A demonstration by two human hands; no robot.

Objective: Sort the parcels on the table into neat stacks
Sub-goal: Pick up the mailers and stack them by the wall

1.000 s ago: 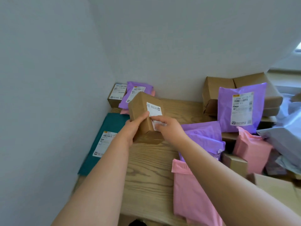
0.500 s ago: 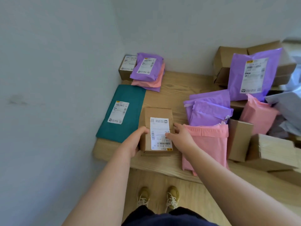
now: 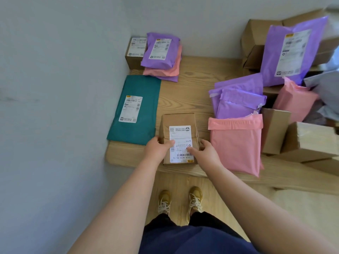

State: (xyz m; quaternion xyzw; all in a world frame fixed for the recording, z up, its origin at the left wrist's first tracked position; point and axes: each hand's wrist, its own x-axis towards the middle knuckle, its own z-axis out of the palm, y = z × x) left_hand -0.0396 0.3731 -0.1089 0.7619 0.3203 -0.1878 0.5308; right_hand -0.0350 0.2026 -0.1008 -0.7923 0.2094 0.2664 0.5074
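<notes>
A small brown cardboard box [image 3: 178, 121] with a white label lies flat near the front edge of the wooden table [image 3: 194, 85]. My left hand [image 3: 157, 148] grips its left side, thumb on the label. My right hand [image 3: 203, 153] holds its right side, fingers over the label's lower part. A flat teal mailer [image 3: 139, 110] lies just left of the box. A pink mailer [image 3: 236, 143] lies just right of it.
A back-left stack holds a purple mailer [image 3: 161, 50] over a pink one, beside a small box [image 3: 134, 52]. Purple mailers [image 3: 238, 99], boxes [image 3: 275, 129] and a leaning labelled purple mailer [image 3: 291, 52] crowd the right. The wall runs along the left.
The box came down from the air onto the table's front edge, label up. Both hands stayed on its sides, and my view tilted downward to show my feet.
</notes>
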